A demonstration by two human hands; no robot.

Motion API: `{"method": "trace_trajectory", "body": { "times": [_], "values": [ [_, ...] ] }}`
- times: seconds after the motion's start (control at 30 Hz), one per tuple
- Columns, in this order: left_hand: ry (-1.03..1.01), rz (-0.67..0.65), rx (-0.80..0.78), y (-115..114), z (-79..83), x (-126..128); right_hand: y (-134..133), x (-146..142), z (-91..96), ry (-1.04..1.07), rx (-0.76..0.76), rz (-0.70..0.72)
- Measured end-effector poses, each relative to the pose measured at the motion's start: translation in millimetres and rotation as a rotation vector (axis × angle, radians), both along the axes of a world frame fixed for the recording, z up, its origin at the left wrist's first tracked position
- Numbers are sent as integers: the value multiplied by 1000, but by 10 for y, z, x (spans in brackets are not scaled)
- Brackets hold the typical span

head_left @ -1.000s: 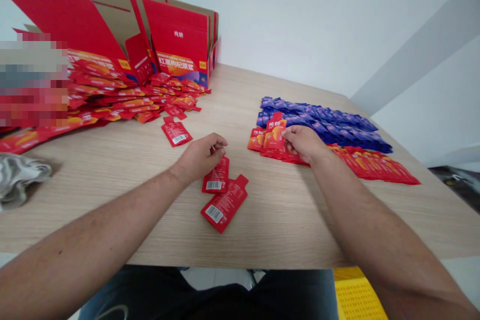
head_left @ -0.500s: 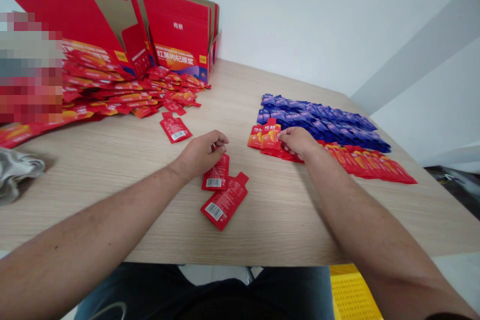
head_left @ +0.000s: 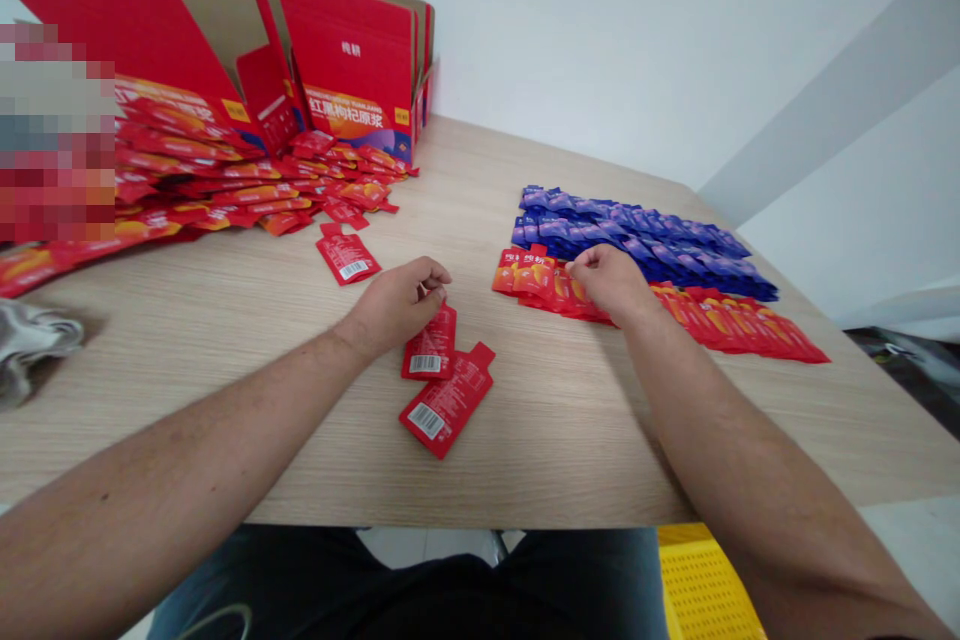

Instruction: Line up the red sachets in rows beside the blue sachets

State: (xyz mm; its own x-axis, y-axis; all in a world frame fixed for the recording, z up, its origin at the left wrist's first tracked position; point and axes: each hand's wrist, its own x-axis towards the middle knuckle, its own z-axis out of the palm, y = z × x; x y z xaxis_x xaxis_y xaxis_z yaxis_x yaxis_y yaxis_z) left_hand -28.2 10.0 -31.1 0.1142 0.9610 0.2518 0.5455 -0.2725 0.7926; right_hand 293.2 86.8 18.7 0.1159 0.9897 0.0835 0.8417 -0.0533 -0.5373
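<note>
My left hand (head_left: 397, 302) is curled over the top of a red sachet (head_left: 429, 348) that lies barcode side up on the wooden table (head_left: 225, 340); its fingers pinch the sachet's upper edge. A second red sachet (head_left: 448, 401) lies just below it, untouched. My right hand (head_left: 609, 282) rests with closed fingers on the left end of a row of red sachets (head_left: 720, 320), beside the front sachet (head_left: 534, 273) it has laid flat. Behind that row lies a row of blue sachets (head_left: 637, 238).
A big heap of red sachets (head_left: 202, 190) spreads at the back left before flat red cartons (head_left: 352, 80). One loose sachet (head_left: 346, 257) lies apart. A grey cloth (head_left: 30, 345) sits at the left edge. A yellow stool (head_left: 705, 585) shows below the table.
My right hand has lowered the sachet it held up and laid it flat on the front of the red row. The left hand has stayed on its sachet.
</note>
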Motion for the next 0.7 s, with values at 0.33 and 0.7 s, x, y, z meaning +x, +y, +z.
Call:
{"method": "trace_trajectory", "body": {
  "times": [0.33, 0.7],
  "values": [
    [168, 10, -13, 55, 14, -14, -1053, -347, -41, -17, -51, 670],
    [241, -21, 38, 73, -15, -33, -1427, -726, -171, -324, 132, 1038]
  ]
}}
